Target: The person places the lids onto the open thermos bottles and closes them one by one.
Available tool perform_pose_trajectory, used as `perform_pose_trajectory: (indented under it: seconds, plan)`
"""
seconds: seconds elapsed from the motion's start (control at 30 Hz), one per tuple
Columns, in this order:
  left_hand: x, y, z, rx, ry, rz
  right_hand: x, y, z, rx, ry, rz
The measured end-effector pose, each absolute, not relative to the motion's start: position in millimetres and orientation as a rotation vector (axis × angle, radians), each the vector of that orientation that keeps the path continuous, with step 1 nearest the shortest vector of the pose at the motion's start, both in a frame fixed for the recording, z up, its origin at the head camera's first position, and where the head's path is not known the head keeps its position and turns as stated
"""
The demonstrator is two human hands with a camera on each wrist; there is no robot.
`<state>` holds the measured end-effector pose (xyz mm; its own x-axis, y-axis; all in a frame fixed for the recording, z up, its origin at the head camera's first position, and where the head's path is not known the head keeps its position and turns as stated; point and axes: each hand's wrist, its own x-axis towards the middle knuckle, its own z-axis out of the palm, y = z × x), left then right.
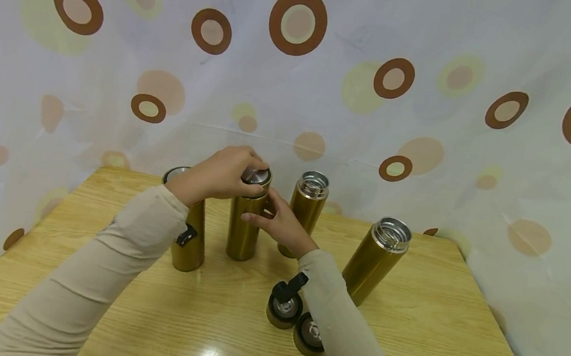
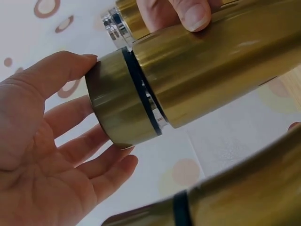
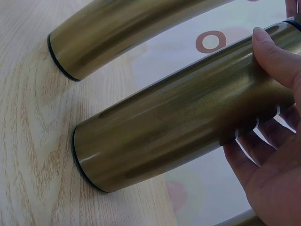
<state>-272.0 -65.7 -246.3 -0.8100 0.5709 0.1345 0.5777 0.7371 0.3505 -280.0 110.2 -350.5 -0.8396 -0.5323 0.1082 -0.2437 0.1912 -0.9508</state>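
A gold thermos flask (image 1: 243,234) stands upright on the table. My left hand (image 1: 221,173) pinches its gold lid (image 2: 117,101) from above between thumb and fingers. The lid sits at the mouth slightly askew, and a strip of the steel neck (image 2: 155,110) shows in the gap below its dark ring. With my right hand (image 1: 283,223) I hold the flask's body just under the lid, thumb in front and fingers behind. Close by my left wrist is another gold thermos (image 1: 188,249) with a lid on, partly hidden by the forearm.
Two lidless gold thermoses with steel necks stand to the right, one behind my right hand (image 1: 308,209) and one beyond the forearm (image 1: 372,266). Two loose lids lie inner side up at the front, one (image 1: 283,311) beside the other (image 1: 307,338). A patterned sheet (image 1: 353,121) hangs behind the wooden table (image 1: 433,307).
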Motion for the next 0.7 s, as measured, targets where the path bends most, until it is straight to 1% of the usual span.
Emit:
perform_pose_trajectory:
  seconds: [0.13, 0.37, 0.47, 0.6, 0.7]
  plan:
    - [-272, -67, -245, -1.013, -2.9, -0.571, -280, 110, -350, -0.748, 2.221, -1.696]
    - [-273, -68, -244, -1.057, -2.889, -0.569, -296, 111, -371, -0.736, 2.232, -1.704]
    - [-272, -68, -244, -1.049, -2.882, -0.58, -298, 111, -374, -0.739, 2.246, -1.71]
    - [-269, -65, -246, -0.979, -2.916, -0.543, -297, 112, -375, -0.755, 2.27, -1.702]
    - [-265, -58, -247, -0.837, -2.941, -0.464, -296, 112, -374, -0.761, 2.295, -1.679]
